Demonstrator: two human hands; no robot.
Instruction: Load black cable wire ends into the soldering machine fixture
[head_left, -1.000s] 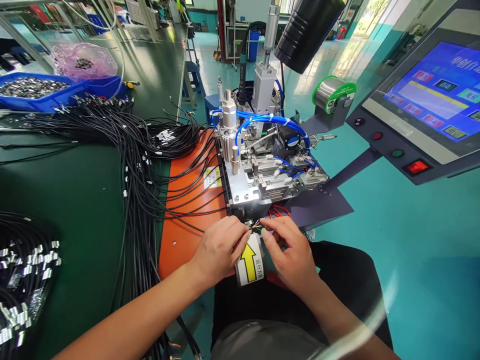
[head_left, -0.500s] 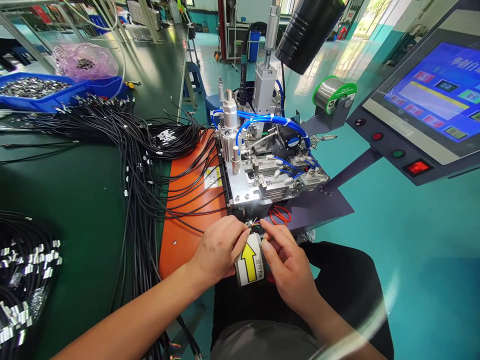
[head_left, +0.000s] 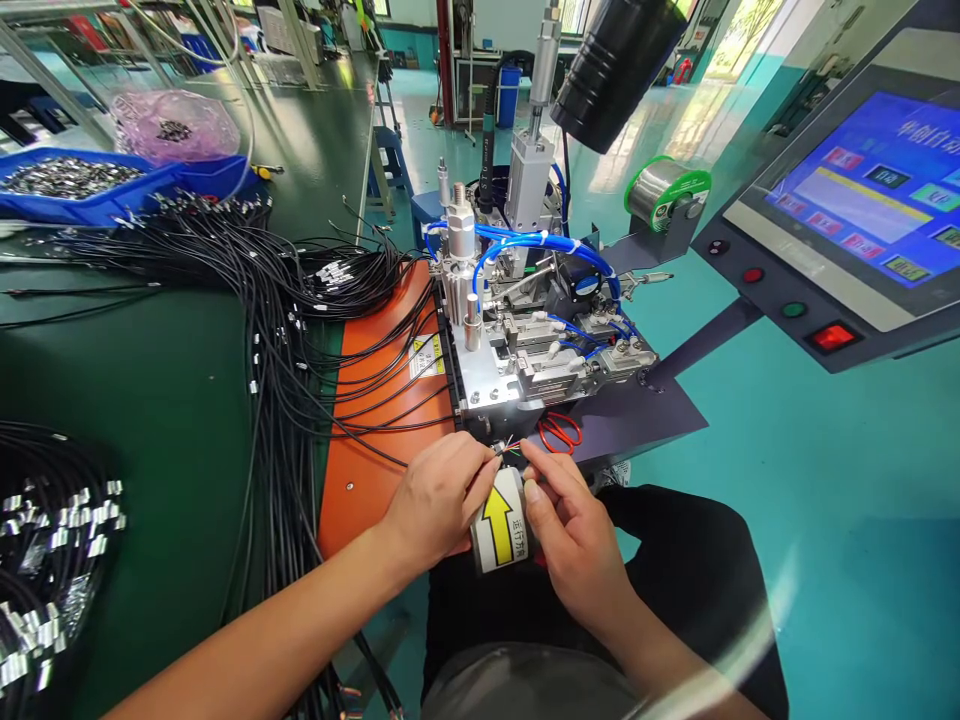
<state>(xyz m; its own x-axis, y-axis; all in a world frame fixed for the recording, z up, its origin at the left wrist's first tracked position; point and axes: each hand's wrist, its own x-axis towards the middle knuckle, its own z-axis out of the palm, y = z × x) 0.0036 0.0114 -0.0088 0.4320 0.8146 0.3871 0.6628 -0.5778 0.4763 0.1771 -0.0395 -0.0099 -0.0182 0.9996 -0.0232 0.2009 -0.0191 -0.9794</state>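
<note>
My left hand (head_left: 444, 497) is closed in a pinch around the end of a black cable, whose stripped tip fans out into thin coloured wires (head_left: 512, 447). From the other side, my right hand (head_left: 574, 525) has its fingers curled in, with the index fingertip at the ends of those wires; its exact grip is partly hidden. Just below the wires, between both hands, is a white-labelled cylinder (head_left: 501, 525) with a yellow arrow. The front of a metal bench machine (head_left: 525, 375) with blue air tubes stands just beyond my fingers.
Black cables (head_left: 281, 430) drape over the green table (head_left: 172, 400) and an orange plate (head_left: 375, 490). Blue trays (head_left: 157, 190) hold small metal parts. Red-handled scissors (head_left: 560, 432) lie right of the wires. A solder spool (head_left: 667, 195) and a control screen (head_left: 862, 190) stand at right.
Both hands stay almost in place at the wires. My right fingers have shifted very slightly; the view has barely moved.
</note>
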